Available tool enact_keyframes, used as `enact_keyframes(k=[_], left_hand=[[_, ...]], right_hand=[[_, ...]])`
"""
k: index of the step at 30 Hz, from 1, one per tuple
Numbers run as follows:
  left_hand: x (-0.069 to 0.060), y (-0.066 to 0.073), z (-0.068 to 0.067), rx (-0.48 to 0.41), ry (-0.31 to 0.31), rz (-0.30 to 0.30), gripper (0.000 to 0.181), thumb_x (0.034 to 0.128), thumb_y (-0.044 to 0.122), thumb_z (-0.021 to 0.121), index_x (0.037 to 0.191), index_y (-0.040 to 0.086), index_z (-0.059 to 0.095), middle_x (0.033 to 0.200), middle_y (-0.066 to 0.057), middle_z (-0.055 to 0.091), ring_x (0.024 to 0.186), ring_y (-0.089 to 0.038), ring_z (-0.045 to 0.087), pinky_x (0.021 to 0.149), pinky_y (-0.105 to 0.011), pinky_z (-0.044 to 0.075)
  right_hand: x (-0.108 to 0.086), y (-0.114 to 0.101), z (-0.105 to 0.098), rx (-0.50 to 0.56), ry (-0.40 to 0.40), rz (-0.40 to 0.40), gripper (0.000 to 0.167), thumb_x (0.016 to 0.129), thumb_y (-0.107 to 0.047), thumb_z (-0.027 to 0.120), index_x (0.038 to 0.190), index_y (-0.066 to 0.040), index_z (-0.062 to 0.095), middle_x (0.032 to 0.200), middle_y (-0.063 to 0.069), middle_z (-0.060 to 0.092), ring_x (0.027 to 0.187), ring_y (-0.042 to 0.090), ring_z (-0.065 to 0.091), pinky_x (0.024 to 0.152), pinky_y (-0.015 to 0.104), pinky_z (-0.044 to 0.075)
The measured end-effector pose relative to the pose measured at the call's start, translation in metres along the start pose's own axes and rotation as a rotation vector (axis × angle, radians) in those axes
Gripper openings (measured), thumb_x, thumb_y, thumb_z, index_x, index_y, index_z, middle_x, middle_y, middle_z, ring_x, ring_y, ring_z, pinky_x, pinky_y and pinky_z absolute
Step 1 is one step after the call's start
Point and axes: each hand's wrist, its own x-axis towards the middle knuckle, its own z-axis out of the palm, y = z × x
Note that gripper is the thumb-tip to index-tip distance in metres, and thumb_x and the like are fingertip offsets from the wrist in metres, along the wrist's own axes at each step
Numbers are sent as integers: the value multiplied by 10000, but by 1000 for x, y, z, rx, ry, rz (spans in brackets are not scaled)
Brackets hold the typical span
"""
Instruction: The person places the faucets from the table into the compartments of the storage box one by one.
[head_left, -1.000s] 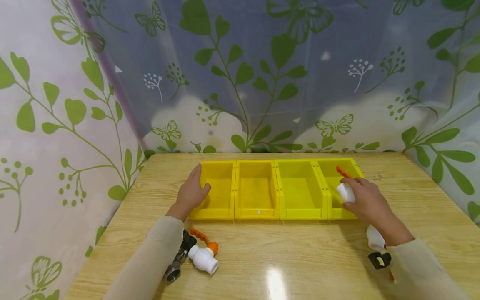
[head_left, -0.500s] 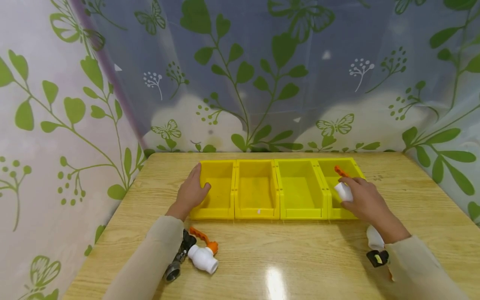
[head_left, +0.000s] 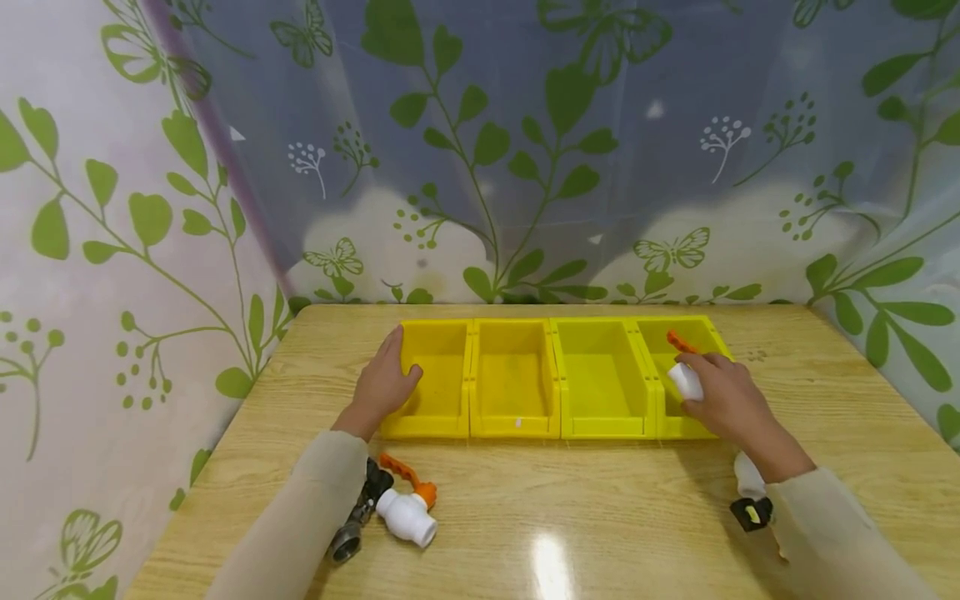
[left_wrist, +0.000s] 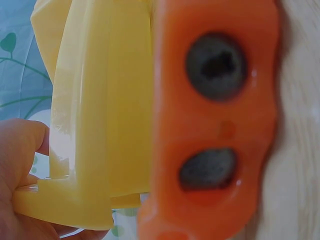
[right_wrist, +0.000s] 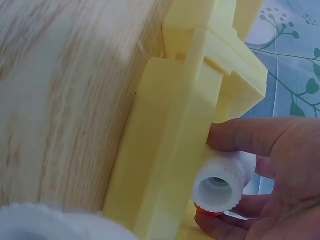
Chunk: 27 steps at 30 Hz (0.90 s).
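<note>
My right hand holds a white plastic ball valve with an orange handle at the rightmost yellow bin. In the right wrist view, the valve's round open end shows between thumb and fingers, close to the bin's front wall. My left hand grips the side wall of the leftmost yellow bin, thumb on the inside. In the left wrist view, fingers and thumb lie around the bin's edge, while a blurred orange handle fills the foreground.
Several yellow bins stand joined in a row on the wooden table. Near my left forearm lie a white ball valve with an orange handle and a dark metal valve. Another white valve and a black part lie beside my right sleeve.
My right hand has shifted very slightly left with the white valve still held. My left hand keeps its place on the bin.
</note>
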Motion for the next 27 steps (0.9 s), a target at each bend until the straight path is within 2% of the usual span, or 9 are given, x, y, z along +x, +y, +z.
enact_keyframes(k=[13,27], left_hand=[[0,1,-1,4,-1,-2,761,976,243,504,1556,14,68,1609,-171,122,1424,-374,254,1112,-525,280],[4,-5,3,18,-3,-4,770,979,258,509,1559,23,60,1614,-158,111,1430,-359,248,1117,-515,279]], right_hand=[[3,1,7,4,-21,37,624,801,-46,728,1352,64,455,1265,410,431,1062,591,425,783,638,444],[7,3,19,-18,24,9,602,796,-16,741,1334,61,482,1234,404,466,1083,575,440,864,649,402]])
